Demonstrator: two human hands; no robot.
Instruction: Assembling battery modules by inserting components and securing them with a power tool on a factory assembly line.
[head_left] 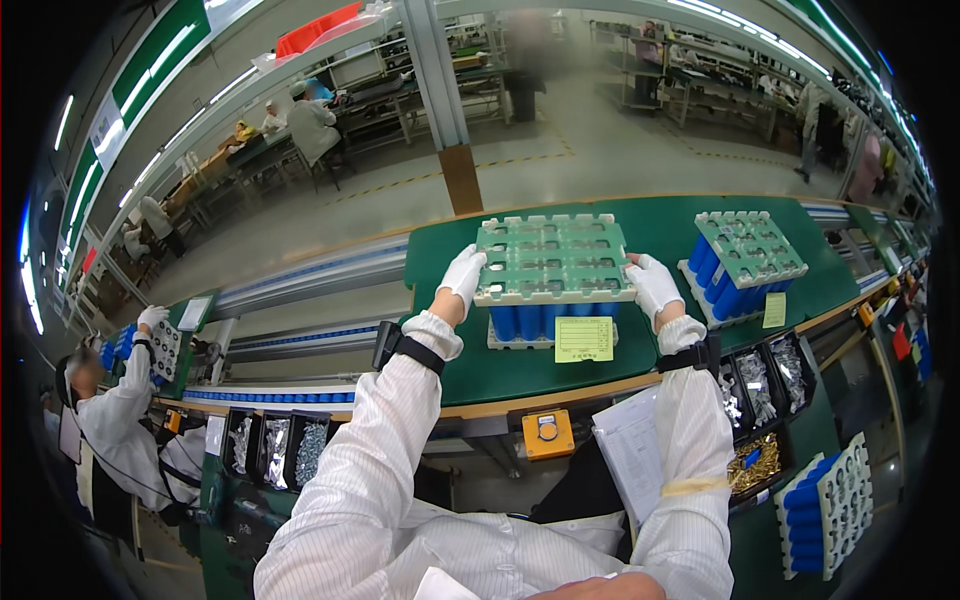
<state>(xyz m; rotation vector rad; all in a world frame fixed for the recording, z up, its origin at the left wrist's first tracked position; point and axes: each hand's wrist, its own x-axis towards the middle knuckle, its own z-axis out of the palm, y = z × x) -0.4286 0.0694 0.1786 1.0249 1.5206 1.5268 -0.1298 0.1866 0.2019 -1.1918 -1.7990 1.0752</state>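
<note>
A battery pack (550,262) stands upright on the green work surface in front of me. It has a green board on top, white plastic holders and rows of blue cylindrical cells. A yellow-green paper label (584,339) hangs on its near side. My left hand (461,280), in a white glove with bare fingertips at most partly seen, grips the pack's left edge. At the opposite edge, my right hand (654,284), gloved too, holds the pack with its fingers against the rim. Whether the pack is lifted off the surface I cannot tell.
A second battery pack (745,262) stands at the right, and another (826,508) lies lower right. Bins of metal parts (758,388) and brass-coloured screws (756,464) flank my right arm. More bins (276,450) sit left. A conveyor (310,275) runs left, where a co-worker (130,420) handles another pack.
</note>
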